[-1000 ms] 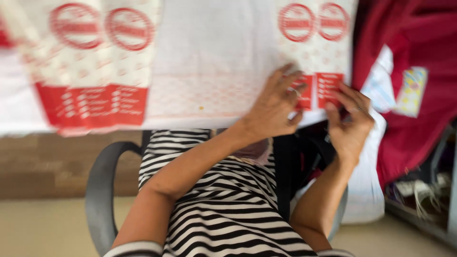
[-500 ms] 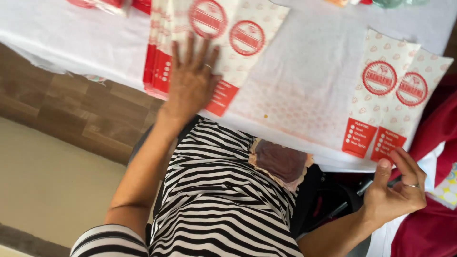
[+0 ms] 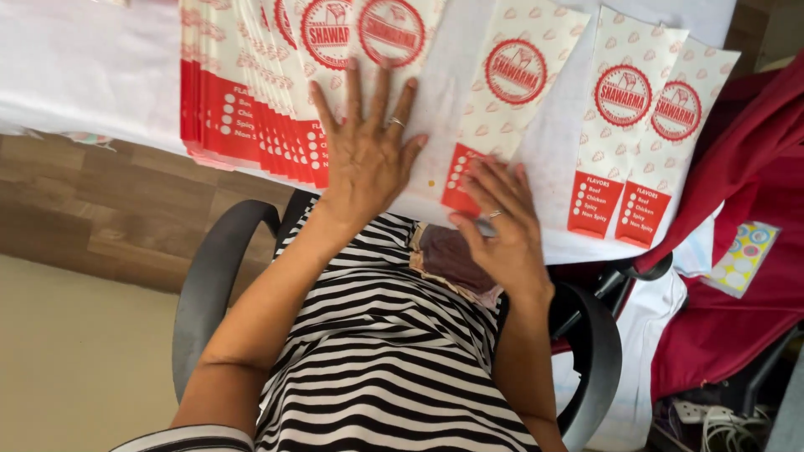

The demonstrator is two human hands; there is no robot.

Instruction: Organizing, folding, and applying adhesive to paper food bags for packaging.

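Note:
Long white paper sleeves with red round emblems and red ends lie on a white-covered table [image 3: 84, 75]. A fanned stack of sleeves [image 3: 251, 100] sits at the left. My left hand [image 3: 368, 155] lies flat on its right side, palm down, fingers spread. One single sleeve [image 3: 519, 75] lies just right of the stack, and my right hand [image 3: 501, 219] presses on its red lower end at the table edge. A small grey bit shows by that thumb; I cannot tell what it is. Two more overlapping sleeves [image 3: 649, 109] lie further right, untouched.
I sit in a black chair with a left armrest [image 3: 209, 276] and a right armrest [image 3: 599, 351], wearing a striped top. Red cloth [image 3: 754, 251] hangs at the right, with cables [image 3: 712, 418] on the floor below it. A wooden panel [image 3: 100, 209] runs under the table.
My right hand has come up from beside my lap onto the single sleeve at the table edge. My left hand stays flat on the stack.

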